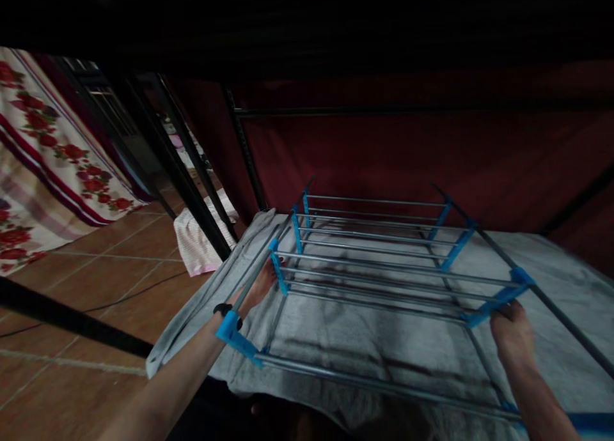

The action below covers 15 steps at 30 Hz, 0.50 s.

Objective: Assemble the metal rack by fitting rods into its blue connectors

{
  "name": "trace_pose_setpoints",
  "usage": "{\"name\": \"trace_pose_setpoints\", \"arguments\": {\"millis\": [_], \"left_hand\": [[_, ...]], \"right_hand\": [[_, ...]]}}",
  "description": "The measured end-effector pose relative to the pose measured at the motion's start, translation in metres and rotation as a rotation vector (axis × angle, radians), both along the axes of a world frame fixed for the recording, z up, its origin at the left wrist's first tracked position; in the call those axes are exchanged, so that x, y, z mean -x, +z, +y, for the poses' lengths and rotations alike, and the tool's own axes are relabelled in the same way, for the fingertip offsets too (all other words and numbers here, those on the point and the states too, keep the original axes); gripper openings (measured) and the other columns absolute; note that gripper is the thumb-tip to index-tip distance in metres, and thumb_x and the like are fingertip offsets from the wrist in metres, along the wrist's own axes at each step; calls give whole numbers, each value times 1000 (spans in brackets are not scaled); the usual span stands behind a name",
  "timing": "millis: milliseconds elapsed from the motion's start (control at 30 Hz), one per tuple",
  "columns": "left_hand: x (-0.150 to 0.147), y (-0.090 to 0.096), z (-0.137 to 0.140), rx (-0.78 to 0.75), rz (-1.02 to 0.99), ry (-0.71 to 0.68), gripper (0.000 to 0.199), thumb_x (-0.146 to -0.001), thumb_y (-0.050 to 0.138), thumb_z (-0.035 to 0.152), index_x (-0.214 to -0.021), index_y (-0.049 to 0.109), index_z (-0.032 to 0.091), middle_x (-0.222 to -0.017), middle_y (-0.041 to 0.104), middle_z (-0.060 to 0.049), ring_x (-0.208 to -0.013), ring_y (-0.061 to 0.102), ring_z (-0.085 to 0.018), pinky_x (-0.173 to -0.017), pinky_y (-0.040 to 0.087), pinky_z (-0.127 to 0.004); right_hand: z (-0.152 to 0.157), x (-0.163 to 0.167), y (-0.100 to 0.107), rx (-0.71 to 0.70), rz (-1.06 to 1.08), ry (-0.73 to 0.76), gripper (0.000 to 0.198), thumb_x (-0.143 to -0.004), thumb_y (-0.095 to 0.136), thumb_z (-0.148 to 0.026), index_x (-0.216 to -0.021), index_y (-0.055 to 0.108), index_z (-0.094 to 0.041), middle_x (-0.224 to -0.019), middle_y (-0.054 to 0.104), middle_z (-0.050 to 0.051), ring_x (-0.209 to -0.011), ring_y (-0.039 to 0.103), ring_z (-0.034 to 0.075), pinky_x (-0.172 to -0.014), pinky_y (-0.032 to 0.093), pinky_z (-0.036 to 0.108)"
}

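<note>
A folding rack of grey metal rods with blue plastic joints (pixel 378 262) lies flat over a grey cloth-covered surface (pixel 551 268). My left hand (pixel 261 286) grips the rack's left side rail near a blue joint; a dark band sits on that wrist. My right hand (pixel 512 329) closes around the right side rail, just below a blue bracket. Both arms reach in from the bottom edge of the view.
A dark red fabric wall (pixel 384 147) with black metal posts stands behind the rack. To the left are a tiled floor (pixel 96 275), a floral cloth (pixel 43 153), a pink towel (pixel 196 243) and slanted black bars (pixel 167 166). The scene is dim.
</note>
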<state>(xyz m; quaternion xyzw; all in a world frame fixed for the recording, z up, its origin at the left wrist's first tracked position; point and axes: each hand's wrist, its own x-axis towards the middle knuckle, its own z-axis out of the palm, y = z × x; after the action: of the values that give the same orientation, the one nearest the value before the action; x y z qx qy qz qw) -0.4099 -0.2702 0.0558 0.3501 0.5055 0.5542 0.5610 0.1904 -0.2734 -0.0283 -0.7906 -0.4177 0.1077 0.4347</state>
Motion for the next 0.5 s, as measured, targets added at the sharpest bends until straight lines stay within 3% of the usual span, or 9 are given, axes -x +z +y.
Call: {"name": "trace_pose_setpoints", "arguments": {"millis": [133, 267, 400, 500], "left_hand": [[0, 2, 2, 48, -13, 89, 28, -100, 42, 42, -108, 61, 23, -125, 67, -10, -117, 62, -27, -103, 46, -42], [-7, 9, 1, 110, -23, 133, 31, -103, 35, 38, -100, 62, 23, -120, 69, -9, -116, 62, -25, -100, 48, -38], [-12, 15, -2, 120, -42, 152, 30, -103, 36, 32, -92, 63, 25, -109, 71, -6, -112, 64, -24, -98, 50, -35], [-6, 15, 0, 125, -55, 150, 27, -101, 36, 24, -95, 62, 24, -100, 72, -5, -108, 67, -22, -97, 52, -36]], "right_hand": [[-4, 11, 10, -17, 51, -30, 41, -69, 49, -36, -107, 61, -25, -96, 68, 9, -83, 59, 28, -71, 42, 40], [0, 17, 15, -88, 175, -34, 44, -65, 51, -34, -106, 63, -24, -95, 67, 5, -85, 56, 24, -76, 40, 37], [6, 19, 18, -210, 348, -74, 37, -61, 55, -35, -94, 63, -22, -87, 64, 1, -85, 53, 21, -81, 40, 36], [6, 18, 23, -298, 455, -73, 28, -63, 53, -38, -84, 61, -20, -85, 63, 0, -81, 56, 17, -76, 44, 30]]}}
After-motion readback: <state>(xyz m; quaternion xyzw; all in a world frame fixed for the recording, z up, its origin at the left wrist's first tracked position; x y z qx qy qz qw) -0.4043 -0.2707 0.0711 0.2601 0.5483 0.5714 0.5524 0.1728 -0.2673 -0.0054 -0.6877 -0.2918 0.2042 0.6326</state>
